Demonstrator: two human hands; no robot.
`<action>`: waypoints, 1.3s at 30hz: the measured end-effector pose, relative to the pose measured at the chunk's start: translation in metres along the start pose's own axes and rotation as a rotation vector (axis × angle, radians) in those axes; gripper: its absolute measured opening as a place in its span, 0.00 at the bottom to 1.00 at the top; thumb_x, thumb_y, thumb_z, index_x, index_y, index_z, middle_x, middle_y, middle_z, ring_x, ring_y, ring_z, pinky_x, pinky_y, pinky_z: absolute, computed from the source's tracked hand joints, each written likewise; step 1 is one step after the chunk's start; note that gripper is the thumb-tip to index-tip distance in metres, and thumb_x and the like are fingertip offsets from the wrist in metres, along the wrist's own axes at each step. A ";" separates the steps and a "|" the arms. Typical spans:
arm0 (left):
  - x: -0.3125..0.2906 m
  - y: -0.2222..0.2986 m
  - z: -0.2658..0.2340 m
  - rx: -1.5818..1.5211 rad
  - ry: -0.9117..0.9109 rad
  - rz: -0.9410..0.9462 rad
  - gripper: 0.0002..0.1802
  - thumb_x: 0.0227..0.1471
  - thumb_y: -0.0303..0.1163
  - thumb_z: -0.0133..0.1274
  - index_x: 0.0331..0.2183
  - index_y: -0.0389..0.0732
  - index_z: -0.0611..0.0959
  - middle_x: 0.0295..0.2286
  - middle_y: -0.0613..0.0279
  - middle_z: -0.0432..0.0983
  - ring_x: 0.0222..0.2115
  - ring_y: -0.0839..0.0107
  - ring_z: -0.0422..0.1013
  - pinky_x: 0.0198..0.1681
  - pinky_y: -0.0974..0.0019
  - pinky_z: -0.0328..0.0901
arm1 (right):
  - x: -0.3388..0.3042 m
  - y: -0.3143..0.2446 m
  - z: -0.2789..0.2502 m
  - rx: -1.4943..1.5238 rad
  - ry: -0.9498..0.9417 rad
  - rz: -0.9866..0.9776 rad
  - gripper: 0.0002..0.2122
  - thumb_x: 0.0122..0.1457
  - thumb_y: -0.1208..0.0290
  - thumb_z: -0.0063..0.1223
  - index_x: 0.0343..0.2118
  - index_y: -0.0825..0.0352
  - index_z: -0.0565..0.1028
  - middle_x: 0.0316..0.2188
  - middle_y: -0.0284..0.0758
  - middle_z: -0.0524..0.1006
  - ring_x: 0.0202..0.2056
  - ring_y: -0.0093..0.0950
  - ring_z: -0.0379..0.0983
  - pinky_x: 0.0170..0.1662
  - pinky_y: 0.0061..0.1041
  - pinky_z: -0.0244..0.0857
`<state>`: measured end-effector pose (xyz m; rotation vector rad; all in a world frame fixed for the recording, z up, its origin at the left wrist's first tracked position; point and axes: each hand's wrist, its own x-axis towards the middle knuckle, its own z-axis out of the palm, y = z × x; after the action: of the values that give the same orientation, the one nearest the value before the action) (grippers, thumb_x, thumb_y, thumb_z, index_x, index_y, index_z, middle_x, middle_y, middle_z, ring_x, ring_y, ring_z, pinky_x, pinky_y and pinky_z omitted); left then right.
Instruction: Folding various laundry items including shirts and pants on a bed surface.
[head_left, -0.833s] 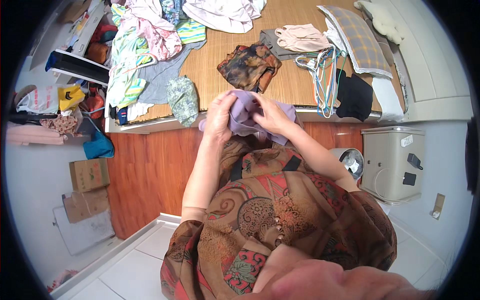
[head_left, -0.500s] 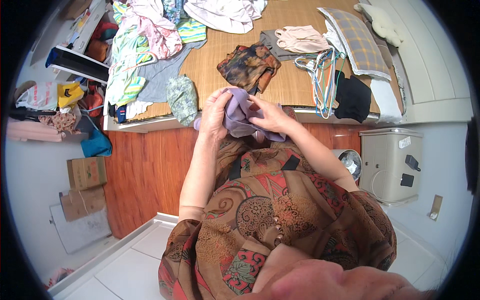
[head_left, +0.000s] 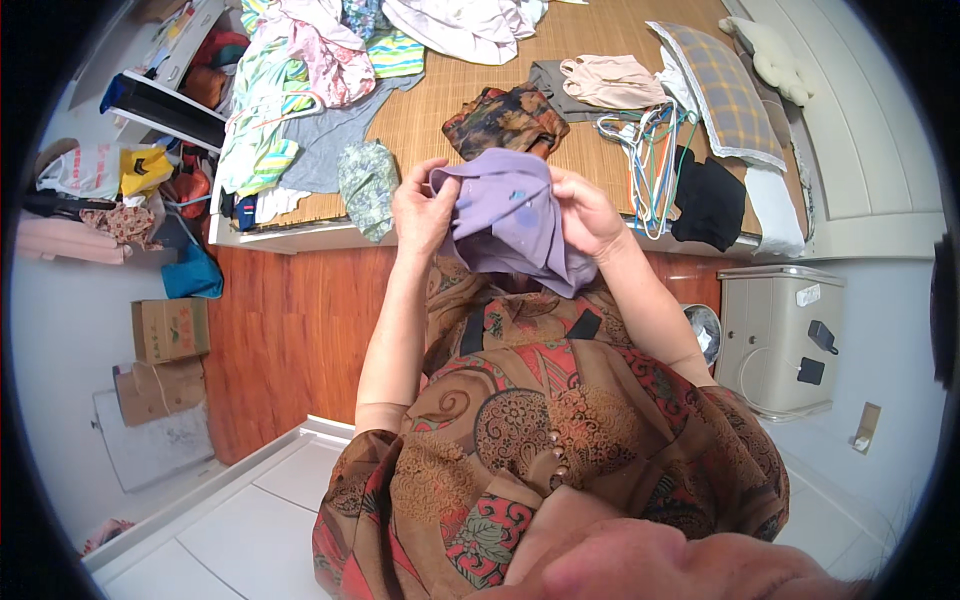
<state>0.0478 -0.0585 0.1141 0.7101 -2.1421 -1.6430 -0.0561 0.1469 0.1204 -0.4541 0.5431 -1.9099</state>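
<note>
A small purple garment (head_left: 512, 222) of soft cloth hangs stretched between my hands, just in front of the bed's near edge. A small blue mark shows on it, and its lower part droops in folds. My left hand (head_left: 424, 208) pinches the garment's left edge, thumb on the near side. At the opposite edge my right hand (head_left: 590, 215) grips the cloth, with some fingers hidden behind it. Beyond the garment lies a dark floral folded cloth (head_left: 506, 120); a green leafy-patterned folded cloth (head_left: 367, 190) rests left of my left hand.
On the bed mat (head_left: 420, 125) are a heap of clothes (head_left: 268, 110) at left, a pink folded top (head_left: 612, 80), several hangers (head_left: 650, 160), a black cloth (head_left: 710, 200) and a plaid pillow (head_left: 722, 95). A beige cabinet (head_left: 775, 340) and a waste bin (head_left: 704, 330) stand at right.
The purple garment was bunched between my hands and is now spread wider and raised a little. My right hand has moved outward to the right, onto the garment's edge.
</note>
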 end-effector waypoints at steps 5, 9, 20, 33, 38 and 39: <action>-0.003 -0.025 -0.002 0.102 -0.023 0.132 0.29 0.46 0.38 0.59 0.49 0.38 0.72 0.46 0.49 0.68 0.43 0.67 0.69 0.42 0.63 0.66 | 0.006 -0.007 -0.003 0.156 0.120 -0.154 0.18 0.59 0.73 0.35 0.52 0.73 0.63 0.49 0.41 0.70 0.51 0.31 0.67 0.56 0.32 0.59; -0.025 -0.017 0.005 -0.103 -0.074 -0.010 0.38 0.47 0.42 0.59 0.55 0.37 0.64 0.49 0.49 0.65 0.46 0.65 0.66 0.48 0.63 0.63 | 0.002 -0.008 -0.009 0.227 0.130 -0.183 0.17 0.60 0.72 0.33 0.50 0.71 0.65 0.46 0.41 0.72 0.49 0.33 0.69 0.55 0.35 0.61; -0.023 -0.013 0.002 -1.217 -0.479 -0.506 0.21 0.54 0.38 0.50 0.47 0.37 0.72 0.43 0.55 0.74 0.41 0.64 0.72 0.47 0.58 0.67 | -0.008 -0.023 -0.015 0.281 0.138 -0.116 0.17 0.62 0.65 0.36 0.50 0.68 0.66 0.47 0.42 0.72 0.47 0.33 0.71 0.53 0.36 0.64; -0.026 0.034 -0.005 -1.616 -0.636 -0.264 0.26 0.58 0.46 0.39 0.51 0.38 0.69 0.48 0.50 0.69 0.48 0.56 0.66 0.53 0.52 0.60 | -0.014 -0.003 -0.038 -1.577 0.457 -0.119 0.24 0.52 0.67 0.56 0.51 0.68 0.65 0.36 0.35 0.72 0.36 0.25 0.72 0.41 0.24 0.66; -0.030 0.035 0.003 -1.438 -0.487 -0.352 0.30 0.53 0.45 0.50 0.52 0.38 0.67 0.47 0.50 0.69 0.46 0.58 0.68 0.51 0.56 0.64 | -0.012 -0.018 0.018 -1.365 0.253 -0.428 0.18 0.51 0.68 0.56 0.44 0.70 0.71 0.41 0.41 0.72 0.41 0.32 0.70 0.45 0.29 0.64; -0.032 0.032 0.005 -1.438 -0.493 -0.353 0.30 0.53 0.45 0.50 0.52 0.38 0.67 0.47 0.50 0.69 0.46 0.58 0.68 0.51 0.56 0.64 | -0.010 -0.018 0.023 -1.496 0.122 -0.477 0.19 0.51 0.67 0.56 0.45 0.70 0.71 0.42 0.42 0.71 0.44 0.35 0.68 0.49 0.29 0.61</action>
<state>0.0649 -0.0296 0.1446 0.1754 -0.4953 -3.0444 -0.0533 0.1588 0.1485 -1.4909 2.0767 -1.6160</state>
